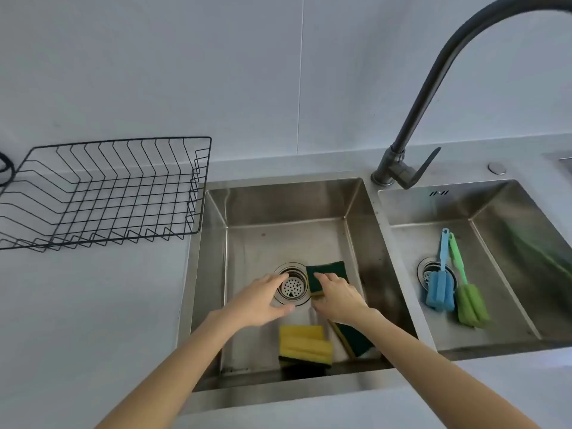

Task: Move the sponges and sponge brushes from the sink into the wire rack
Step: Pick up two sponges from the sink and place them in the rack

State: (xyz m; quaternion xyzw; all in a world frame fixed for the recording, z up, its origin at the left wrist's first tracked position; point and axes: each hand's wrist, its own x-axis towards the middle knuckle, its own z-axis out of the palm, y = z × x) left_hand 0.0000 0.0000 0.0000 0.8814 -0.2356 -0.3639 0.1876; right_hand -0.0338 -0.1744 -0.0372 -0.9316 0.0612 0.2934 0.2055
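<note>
My right hand [337,297] pinches a green sponge [328,271] beside the drain [292,286]; my left hand [263,300] hovers spread. A yellow sponge [305,345] lies below my fingers, the rack [102,193] far left.

Right hand [335,294] on green-topped sponge [328,270], left hand [263,297] open over drain [292,286]

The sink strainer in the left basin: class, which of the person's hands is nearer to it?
Left. The left hand hovers at the strainer, fingertips over its rim. The right hand is just to the strainer's right, fingers on the dark green sponge beside it.
</note>
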